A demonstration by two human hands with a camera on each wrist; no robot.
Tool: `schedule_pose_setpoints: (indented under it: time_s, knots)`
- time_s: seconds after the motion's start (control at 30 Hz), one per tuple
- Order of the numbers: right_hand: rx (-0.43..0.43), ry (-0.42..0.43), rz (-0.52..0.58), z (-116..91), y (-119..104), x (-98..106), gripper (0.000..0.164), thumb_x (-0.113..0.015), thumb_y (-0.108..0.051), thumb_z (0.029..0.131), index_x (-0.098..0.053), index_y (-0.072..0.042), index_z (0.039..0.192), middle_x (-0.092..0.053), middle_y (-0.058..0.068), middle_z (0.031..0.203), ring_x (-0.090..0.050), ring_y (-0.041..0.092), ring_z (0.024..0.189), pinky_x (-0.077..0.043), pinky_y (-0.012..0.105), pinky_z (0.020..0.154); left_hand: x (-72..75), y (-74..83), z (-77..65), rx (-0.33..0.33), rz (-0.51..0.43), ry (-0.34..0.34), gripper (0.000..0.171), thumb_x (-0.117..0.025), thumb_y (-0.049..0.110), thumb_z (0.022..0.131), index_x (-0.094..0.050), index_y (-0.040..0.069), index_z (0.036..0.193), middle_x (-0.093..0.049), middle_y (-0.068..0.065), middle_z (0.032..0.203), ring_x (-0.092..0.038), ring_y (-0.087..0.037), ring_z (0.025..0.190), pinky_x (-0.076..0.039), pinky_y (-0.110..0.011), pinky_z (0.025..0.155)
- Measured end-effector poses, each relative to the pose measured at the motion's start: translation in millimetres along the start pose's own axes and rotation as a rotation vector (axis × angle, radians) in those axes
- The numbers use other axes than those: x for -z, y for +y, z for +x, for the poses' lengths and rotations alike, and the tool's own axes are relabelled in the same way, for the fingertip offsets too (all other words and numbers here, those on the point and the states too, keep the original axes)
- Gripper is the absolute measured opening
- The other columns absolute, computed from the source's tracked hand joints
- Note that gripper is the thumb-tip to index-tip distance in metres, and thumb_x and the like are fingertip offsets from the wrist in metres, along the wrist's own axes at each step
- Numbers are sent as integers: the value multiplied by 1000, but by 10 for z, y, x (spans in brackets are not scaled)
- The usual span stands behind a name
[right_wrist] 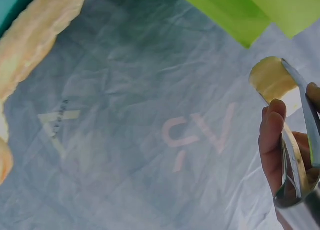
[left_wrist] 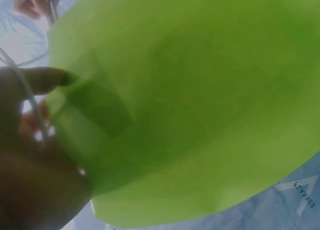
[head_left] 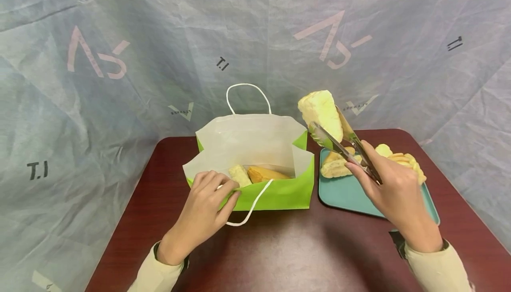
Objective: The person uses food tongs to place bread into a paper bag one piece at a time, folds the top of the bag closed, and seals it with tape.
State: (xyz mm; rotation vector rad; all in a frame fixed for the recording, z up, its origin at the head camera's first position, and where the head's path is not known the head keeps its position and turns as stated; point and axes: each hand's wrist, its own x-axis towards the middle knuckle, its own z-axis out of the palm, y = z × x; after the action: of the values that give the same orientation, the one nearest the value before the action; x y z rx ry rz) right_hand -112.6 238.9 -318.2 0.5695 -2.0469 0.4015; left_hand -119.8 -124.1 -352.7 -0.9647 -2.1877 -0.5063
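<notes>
The right hand point(head_left: 395, 187) grips tongs point(head_left: 337, 147), bread point(head_left: 321, 109) clamped beyond its fingertips, likely light, soft, crushable, best nipped gently mid-loaf; the left hand point(head_left: 205, 210) pinches the bag point(head_left: 285, 198) by its rim

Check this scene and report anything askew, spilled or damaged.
Nothing looks spilled or damaged. Slightly askew: the front white cord handle of the green paper bag with white lining droops down across its front, while the matching rear handle stands upright. That looks uneven, but probably harmless.
</notes>
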Motion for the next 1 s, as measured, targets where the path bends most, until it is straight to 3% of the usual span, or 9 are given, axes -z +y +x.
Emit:
schedule_pose_setpoints:
  time_s: [0.3,0.5,0.7,1.0]
  knots:
    - [106,48,87,238,-221,-71,46,-59,-40,83,-63,-1,108,-44,-5,53,-32,4,45,-25,20,42,-9,-1,23,2,2,-5,6,-55,16,83,-59,17,79,-52,6,79,-48,-15,76,-33,-35,78]
    - [173,46,123,309,-317,-132,48,-55,-40,86,-61,2,110,-49,-2,55,-39,6,46,-32,24,42,-20,1,29,-4,1,-8,5,-56,16,82,-59,18,79,-52,6,79,-48,-15,76,-33,-35,78]
    - [167,-40,125,301,-366,-190,50,-54,-39,87,-57,1,117,-53,-2,62,-45,6,49,-37,25,43,-34,8,28,1,-4,-9,4,-57,15,81,-59,18,79,-52,6,79,-48,-15,76,-33,-35,77]
    - [144,-51,150,245,-375,-260,52,-53,-39,87,-55,2,118,-55,0,66,-48,11,55,-39,29,48,-30,-1,23,-7,-4,2,4,-60,14,79,-59,18,80,-52,5,79,-49,-16,77,-33,-36,78]
